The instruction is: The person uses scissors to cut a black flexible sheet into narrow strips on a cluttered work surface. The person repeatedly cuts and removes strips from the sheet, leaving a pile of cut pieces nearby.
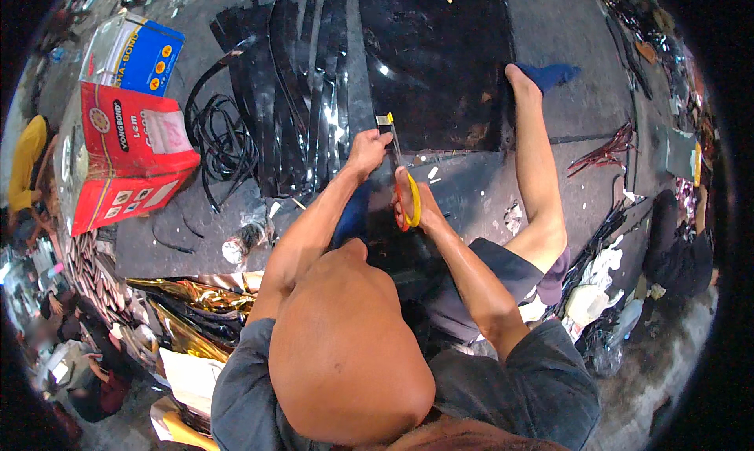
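My right hand (pixel 410 203) is wrapped round the yellow and orange handles of a pair of scissors (pixel 414 198), whose blades point away from me. Just left of the blades, my left hand (pixel 369 151) is closed in a pinch on a small silver and yellow piece (pixel 383 121). Beyond both hands lies a large black sheet (pixel 440 66), flat on the dark work surface. Long black strips (pixel 284 89) lie side by side to its left. My bent knee partly hides the area below my left forearm.
At the left stand a red carton (pixel 126 156) and a blue and white box (pixel 148 58), beside a coil of black strips (pixel 222 141). Reddish strips (pixel 603 154) lie at the right. Gold foil (pixel 184 302) is near my left elbow. Other people sit at the left edge.
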`<state>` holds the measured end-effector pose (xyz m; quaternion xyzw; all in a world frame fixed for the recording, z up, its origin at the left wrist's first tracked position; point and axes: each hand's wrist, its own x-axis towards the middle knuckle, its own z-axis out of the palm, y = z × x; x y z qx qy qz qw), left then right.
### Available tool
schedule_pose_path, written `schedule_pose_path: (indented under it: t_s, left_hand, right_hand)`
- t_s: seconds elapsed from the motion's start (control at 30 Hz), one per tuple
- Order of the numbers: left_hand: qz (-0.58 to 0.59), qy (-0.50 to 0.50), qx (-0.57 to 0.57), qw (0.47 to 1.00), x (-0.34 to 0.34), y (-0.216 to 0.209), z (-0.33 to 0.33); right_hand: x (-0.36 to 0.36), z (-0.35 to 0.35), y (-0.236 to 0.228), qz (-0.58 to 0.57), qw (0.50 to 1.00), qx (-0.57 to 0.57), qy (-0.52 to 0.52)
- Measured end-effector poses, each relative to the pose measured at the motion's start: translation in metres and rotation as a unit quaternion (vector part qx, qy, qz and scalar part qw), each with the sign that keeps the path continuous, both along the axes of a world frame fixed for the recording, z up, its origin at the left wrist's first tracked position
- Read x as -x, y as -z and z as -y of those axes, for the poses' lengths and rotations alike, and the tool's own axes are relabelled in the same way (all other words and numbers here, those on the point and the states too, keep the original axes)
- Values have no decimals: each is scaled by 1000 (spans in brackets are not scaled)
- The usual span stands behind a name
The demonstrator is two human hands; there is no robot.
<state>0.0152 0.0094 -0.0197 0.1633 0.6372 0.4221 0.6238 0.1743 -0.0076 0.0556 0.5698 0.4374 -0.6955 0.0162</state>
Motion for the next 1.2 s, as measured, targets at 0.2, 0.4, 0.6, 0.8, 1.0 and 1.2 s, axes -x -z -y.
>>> schedule_pose_path:
  t_s: [0.2, 0.4, 0.6, 0.8, 1.0, 1.2]
  left_hand:
    - [-16, 14, 2, 1000, 1, -10, -1]
    - [7, 7, 0, 1000, 5, -9, 0]
    - [16, 16, -20, 1000, 10, -7, 0]
    - [30, 8, -41, 999, 10, -28, 2]
    - [43, 11, -66, 997, 14, -42, 6]
    - [27, 13, -90, 995, 14, -62, 8]
  right_hand:
    - [13, -16, 14, 7, 1000, -9, 0]
    - [16, -15, 9, 10, 999, -25, 18]
    - [25, -29, 10, 1, 998, -55, 19]
    - [54, -74, 24, 8, 996, -88, 7]
    - [80, -118, 34, 71, 974, -214, -34]
    - [107, -162, 38, 56, 973, -220, -30]
